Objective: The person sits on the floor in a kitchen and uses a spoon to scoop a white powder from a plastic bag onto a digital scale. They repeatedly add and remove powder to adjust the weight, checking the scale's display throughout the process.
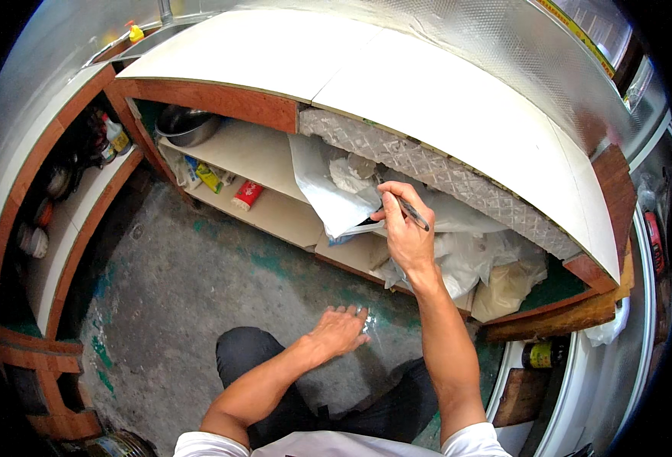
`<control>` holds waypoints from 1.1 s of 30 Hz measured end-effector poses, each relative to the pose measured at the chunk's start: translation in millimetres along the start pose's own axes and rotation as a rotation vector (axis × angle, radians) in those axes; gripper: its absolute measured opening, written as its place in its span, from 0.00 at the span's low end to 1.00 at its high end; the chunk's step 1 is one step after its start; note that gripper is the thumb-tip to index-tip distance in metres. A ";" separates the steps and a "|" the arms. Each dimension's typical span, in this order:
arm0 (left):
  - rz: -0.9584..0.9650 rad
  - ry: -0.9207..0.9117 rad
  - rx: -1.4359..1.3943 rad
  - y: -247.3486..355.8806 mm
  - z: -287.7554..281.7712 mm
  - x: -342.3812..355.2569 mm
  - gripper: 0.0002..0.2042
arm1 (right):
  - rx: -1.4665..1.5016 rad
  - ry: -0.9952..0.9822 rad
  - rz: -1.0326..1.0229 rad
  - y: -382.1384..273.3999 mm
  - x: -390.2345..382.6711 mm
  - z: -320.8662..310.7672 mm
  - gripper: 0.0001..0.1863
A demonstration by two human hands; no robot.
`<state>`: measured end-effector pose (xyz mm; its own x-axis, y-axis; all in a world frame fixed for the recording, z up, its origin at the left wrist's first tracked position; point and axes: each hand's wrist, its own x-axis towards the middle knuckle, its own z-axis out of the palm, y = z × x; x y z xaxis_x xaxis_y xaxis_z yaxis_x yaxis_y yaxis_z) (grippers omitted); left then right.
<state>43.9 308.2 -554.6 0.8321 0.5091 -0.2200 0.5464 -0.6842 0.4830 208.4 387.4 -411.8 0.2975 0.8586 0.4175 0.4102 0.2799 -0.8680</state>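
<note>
A dark, slim pen (415,215) sticks out of my right hand (409,238), whose fingers are closed around it at the opening of the lower cupboard. Just left of that hand, a white sheet (319,183) hangs over the shelf edge, with crumpled white plastic (351,174) behind it. Below and right of the hand are several bunched clear plastic bags (458,255) and a cream-coloured bag (507,289). My left hand (337,330) is stretched out low over the concrete floor, between my knees, holding nothing. Whether it touches the floor I cannot tell.
A white tiled counter (275,49) runs above the cupboard. On its shelves are a steel bowl (187,126), a red cylindrical package (247,196) and a yellow packet (208,177). Side shelves at left hold a spray bottle (115,135). A dark bottle (543,355) lies at right.
</note>
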 end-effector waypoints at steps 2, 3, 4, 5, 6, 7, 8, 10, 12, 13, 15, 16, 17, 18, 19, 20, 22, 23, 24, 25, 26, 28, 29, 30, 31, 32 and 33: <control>-0.010 -0.001 0.007 -0.1 -0.5 0.4 0.32 | 0.005 -0.002 0.004 0.6 1.1 1.1 0.09; -0.008 0.012 0.008 -1.0 1.6 0.4 0.32 | 0.008 -0.005 0.003 2.2 1.8 2.2 0.09; -0.006 0.024 0.008 -1.1 2.3 0.3 0.32 | 0.009 -0.007 0.003 3.6 2.0 2.8 0.09; -0.004 0.022 0.007 -1.2 2.6 0.4 0.32 | -0.006 -0.020 0.012 4.0 2.0 3.0 0.09; -0.002 0.021 0.006 -1.1 2.6 0.4 0.32 | -0.021 -0.034 0.021 4.3 1.6 3.1 0.09; -0.001 0.020 0.005 -1.1 1.9 0.5 0.32 | -0.036 -0.047 0.029 4.2 1.6 3.3 0.09; -0.003 0.017 0.003 -1.2 2.1 0.7 0.33 | -0.020 -0.048 0.033 4.9 1.3 4.0 0.09; -0.007 0.011 -0.001 -1.5 2.2 1.1 0.33 | 0.012 -0.051 0.041 6.3 0.5 5.7 0.10; 0.000 0.007 0.000 -1.6 0.4 0.2 0.33 | 0.033 -0.040 0.062 3.4 0.4 5.8 0.10; 0.004 0.004 0.000 -1.2 -0.5 -0.1 0.33 | 0.042 -0.034 0.073 2.3 0.2 5.4 0.10; 0.004 0.006 -0.006 -1.2 0.3 0.3 0.33 | 0.072 -0.025 0.098 3.3 -0.1 5.3 0.10; 0.004 0.006 -0.010 -0.9 0.5 0.5 0.33 | 0.087 -0.020 0.111 3.8 -0.3 4.9 0.11; 0.005 0.003 -0.009 -0.8 0.1 0.7 0.33 | 0.079 -0.024 0.110 3.2 -0.1 4.3 0.11; 0.005 0.001 -0.008 -0.6 -0.6 0.9 0.33 | 0.072 -0.028 0.108 2.3 0.3 3.5 0.11; 0.006 -0.002 -0.006 -0.4 -1.8 1.4 0.33 | 0.065 -0.031 0.106 1.5 1.2 2.7 0.11; 0.002 -0.008 -0.010 0.2 -2.8 1.9 0.33 | 0.068 -0.034 0.106 1.5 2.2 2.5 0.11; -0.005 -0.019 -0.017 1.4 -3.6 2.8 0.33 | 0.074 -0.040 0.108 2.4 3.7 3.2 0.11; -0.005 -0.016 -0.012 1.1 -2.5 3.6 0.33 | 0.077 -0.037 0.111 3.0 3.9 3.2 0.11; -0.005 -0.012 -0.007 0.4 -0.3 4.7 0.33 | 0.079 -0.034 0.115 3.5 4.1 3.0 0.11; -0.008 -0.008 0.000 -0.6 0.7 4.9 0.33 | 0.084 -0.032 0.117 4.1 5.1 3.7 0.11; -0.011 -0.007 0.006 -0.6 2.5 3.5 0.33 | 0.096 -0.013 0.120 5.0 3.9 4.5 0.11; -0.016 -0.005 0.018 -0.2 4.8 0.9 0.33 | 0.117 0.026 0.125 5.7 0.1 5.9 0.11; -0.012 -0.001 0.022 -1.2 3.1 1.8 0.33 | 0.136 0.044 0.117 4.4 1.6 6.0 0.11; -0.008 0.002 0.025 -2.2 1.0 2.8 0.33 | 0.156 0.063 0.109 2.1 3.2 5.9 0.11; -0.005 -0.002 0.023 -1.5 0.9 1.7 0.33 | 0.174 0.082 0.110 2.3 1.7 5.6 0.11; -0.012 -0.013 0.022 -0.9 0.0 1.8 0.33 | 0.186 0.087 0.105 4.6 0.9 5.1 0.11; -0.020 -0.025 0.020 -0.2 -1.5 2.6 0.33 | 0.199 0.093 0.100 7.7 0.8 4.3 0.11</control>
<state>45.9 310.5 -554.0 0.8232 0.5096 -0.2503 0.5642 -0.6850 0.4610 208.1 392.1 -419.3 0.4098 0.8457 0.3419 0.2000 0.2824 -0.9382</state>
